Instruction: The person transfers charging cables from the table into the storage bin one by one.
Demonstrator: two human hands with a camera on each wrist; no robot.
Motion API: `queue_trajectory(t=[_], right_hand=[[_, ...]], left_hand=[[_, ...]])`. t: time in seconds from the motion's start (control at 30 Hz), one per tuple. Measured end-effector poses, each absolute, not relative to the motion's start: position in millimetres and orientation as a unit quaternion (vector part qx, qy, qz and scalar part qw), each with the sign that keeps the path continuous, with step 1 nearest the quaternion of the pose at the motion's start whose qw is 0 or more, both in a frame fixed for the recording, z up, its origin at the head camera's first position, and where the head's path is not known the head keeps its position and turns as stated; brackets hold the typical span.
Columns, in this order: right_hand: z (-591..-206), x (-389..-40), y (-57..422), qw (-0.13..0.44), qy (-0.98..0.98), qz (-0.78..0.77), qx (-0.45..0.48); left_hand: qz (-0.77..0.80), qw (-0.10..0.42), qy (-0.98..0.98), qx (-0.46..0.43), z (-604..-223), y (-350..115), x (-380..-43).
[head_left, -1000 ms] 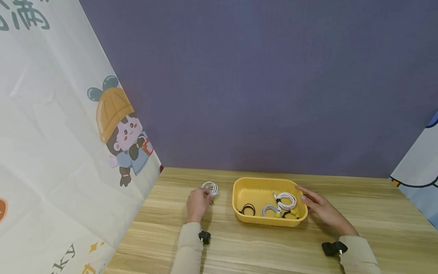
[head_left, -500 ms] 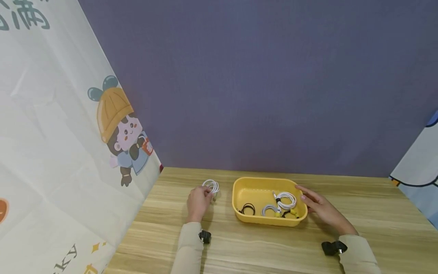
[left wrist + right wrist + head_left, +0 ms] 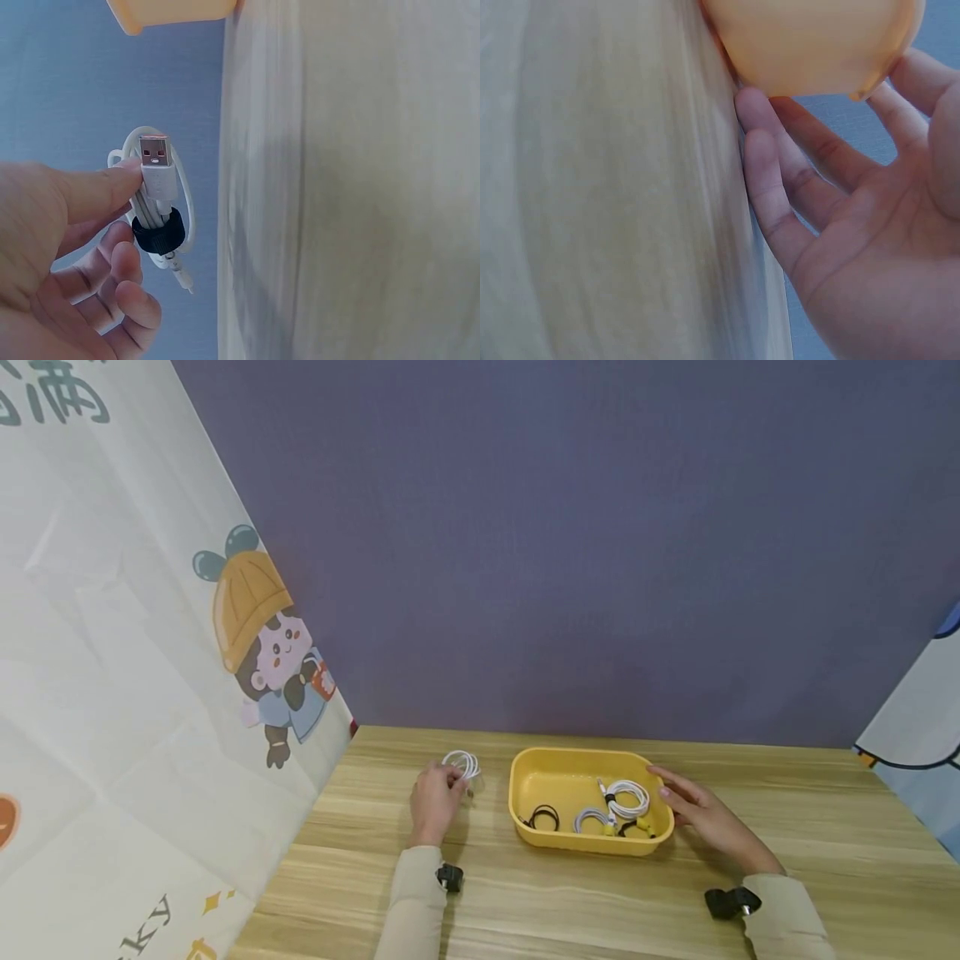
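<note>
In the head view my left hand [image 3: 435,802] pinches a coiled white USB cable [image 3: 463,763] close over the table, left of a yellow plastic basket [image 3: 555,841]. The left wrist view shows thumb and forefinger at the metal USB plug [image 3: 156,152], with a black strap [image 3: 160,234] round the coil and the other fingers loosely bent. At the basket's right end lies my right hand [image 3: 708,822], its fingers mostly straight against the outer wall and rim. Inside the basket are a white cable coil [image 3: 630,810], a grey one [image 3: 590,818] and a thin black one [image 3: 553,811].
A small black and yellow item [image 3: 642,829] also lies in the basket's front right corner. The wooden table [image 3: 570,902] ends at a blue-grey panel [image 3: 585,568] behind. A white printed sheet [image 3: 135,693] borders the left side.
My left hand has risen slightly, and the white USB cable with it. The right hand and the basket have kept their places.
</note>
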State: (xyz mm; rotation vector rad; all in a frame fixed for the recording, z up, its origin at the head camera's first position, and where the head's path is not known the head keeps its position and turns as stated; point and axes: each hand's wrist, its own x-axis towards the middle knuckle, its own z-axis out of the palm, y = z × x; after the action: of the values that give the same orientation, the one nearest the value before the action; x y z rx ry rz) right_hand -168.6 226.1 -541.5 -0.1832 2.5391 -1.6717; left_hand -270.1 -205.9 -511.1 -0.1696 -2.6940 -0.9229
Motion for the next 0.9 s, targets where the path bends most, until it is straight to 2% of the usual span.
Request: queue_trajectory(t=[0.9], right_hand=[[-539.7,-167.2,225.6,0.05,0.833,-0.547,-0.057]], left_hand=[[-0.326,0.162,-0.929,-0.071,-506.8,-204.6,-269.0]])
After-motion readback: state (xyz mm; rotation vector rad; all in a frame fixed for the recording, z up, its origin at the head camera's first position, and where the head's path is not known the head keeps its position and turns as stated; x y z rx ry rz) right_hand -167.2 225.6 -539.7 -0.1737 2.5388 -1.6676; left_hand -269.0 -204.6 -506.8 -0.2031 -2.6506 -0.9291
